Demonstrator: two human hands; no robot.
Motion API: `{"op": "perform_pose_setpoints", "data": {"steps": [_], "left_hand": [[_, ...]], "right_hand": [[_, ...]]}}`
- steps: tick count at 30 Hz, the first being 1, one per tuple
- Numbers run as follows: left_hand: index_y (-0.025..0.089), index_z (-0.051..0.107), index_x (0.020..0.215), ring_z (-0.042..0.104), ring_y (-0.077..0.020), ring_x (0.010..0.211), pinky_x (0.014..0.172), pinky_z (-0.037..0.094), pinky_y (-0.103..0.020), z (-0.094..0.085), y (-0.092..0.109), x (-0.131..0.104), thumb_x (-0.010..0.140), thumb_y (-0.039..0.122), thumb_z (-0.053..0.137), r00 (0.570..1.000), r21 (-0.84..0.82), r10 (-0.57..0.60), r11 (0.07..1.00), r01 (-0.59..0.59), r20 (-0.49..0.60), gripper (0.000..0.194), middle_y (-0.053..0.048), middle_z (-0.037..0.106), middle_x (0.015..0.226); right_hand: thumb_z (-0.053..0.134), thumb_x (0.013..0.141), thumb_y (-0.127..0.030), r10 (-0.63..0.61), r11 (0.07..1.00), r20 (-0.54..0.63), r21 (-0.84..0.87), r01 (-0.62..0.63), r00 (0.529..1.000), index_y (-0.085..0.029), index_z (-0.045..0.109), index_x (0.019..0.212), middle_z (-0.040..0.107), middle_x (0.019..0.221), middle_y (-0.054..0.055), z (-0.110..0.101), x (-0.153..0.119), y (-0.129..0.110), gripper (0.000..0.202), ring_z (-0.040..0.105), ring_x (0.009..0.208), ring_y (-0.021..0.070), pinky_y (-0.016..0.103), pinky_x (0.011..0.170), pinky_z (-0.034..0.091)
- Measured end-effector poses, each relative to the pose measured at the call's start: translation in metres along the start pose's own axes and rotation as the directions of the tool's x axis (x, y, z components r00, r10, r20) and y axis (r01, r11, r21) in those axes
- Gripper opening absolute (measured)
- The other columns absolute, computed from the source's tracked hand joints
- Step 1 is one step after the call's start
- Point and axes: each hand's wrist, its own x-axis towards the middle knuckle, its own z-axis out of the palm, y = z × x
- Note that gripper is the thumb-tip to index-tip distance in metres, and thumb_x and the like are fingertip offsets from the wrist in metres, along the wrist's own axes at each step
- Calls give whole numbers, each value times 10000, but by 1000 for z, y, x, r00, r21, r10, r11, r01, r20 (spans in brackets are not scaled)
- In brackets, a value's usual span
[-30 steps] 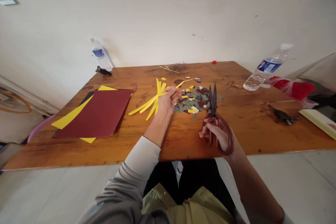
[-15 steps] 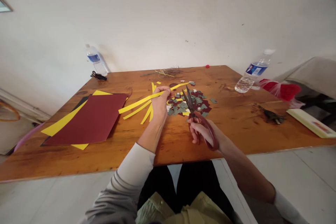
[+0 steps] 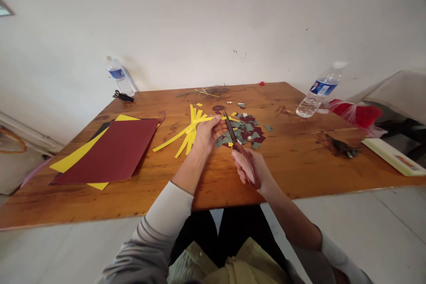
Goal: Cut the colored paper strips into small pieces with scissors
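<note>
My left hand (image 3: 207, 134) pinches a yellow paper strip (image 3: 208, 119) whose free end points right past the scissors. My right hand (image 3: 249, 167) is wrapped round the handles of the scissors (image 3: 237, 145); the blades look nearly closed and their tips are beside the strip, close to my left fingers. More yellow strips (image 3: 182, 146) fan out on the table just left of my left hand. Beyond and right of the blades lies a pile of small green, maroon, white and yellow paper pieces (image 3: 255, 135).
Maroon and yellow sheets (image 3: 109, 155) lie at the left of the wooden table (image 3: 140, 202). Water bottles stand at the back left (image 3: 120, 77) and right (image 3: 317, 93). Twigs (image 3: 213, 92), a black cable (image 3: 344, 147), a red bundle (image 3: 361, 114) and a pale box (image 3: 392, 156) are also around.
My left hand has shifted slightly right with the strip. The scissors have moved left towards it, and their blades have closed from a wider opening.
</note>
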Motion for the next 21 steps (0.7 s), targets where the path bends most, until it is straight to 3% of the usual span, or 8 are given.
{"op": "perform_pose_setpoints", "data": {"steps": [3, 9, 15, 21], "left_hand": [[127, 640, 703, 641, -102, 504, 505, 519, -181, 2, 0, 1, 736, 104, 793, 1000, 0, 5, 1000, -5, -8, 158, -37, 689, 609], [145, 606, 647, 602, -82, 472, 492, 495, -164, 6, -2, 1, 696, 73, 766, 987, -78, 133, 987, -140, -87, 183, 8, 639, 539], [147, 601, 646, 631, -90, 516, 547, 524, -172, 14, 1, -4, 652, 59, 790, 982, -142, 139, 977, -157, -131, 208, 15, 643, 555], [141, 587, 603, 615, -76, 508, 562, 522, -167, 18, -3, -9, 650, 15, 743, 981, -154, 128, 977, -150, -147, 206, 15, 632, 553]], "right_hand": [[771, 710, -545, 25, 999, -13, 31, -24, 1000, -255, 417, 724, 411, 506, -114, 3, 1, -2, 458, 365, 311, 57, 195, 281, 296], [765, 671, -547, 87, 981, 77, 168, -99, 993, -239, 488, 818, 443, 557, -113, 4, 3, -7, 440, 352, 337, 42, 184, 318, 303], [803, 633, -570, 87, 959, 141, 255, -121, 986, -234, 521, 847, 476, 562, -111, 3, 9, -1, 489, 399, 366, 55, 191, 343, 382], [839, 605, -620, 115, 926, 142, 344, -158, 983, -233, 513, 831, 487, 525, -115, 8, 11, 2, 554, 379, 327, 48, 172, 295, 301]]}}
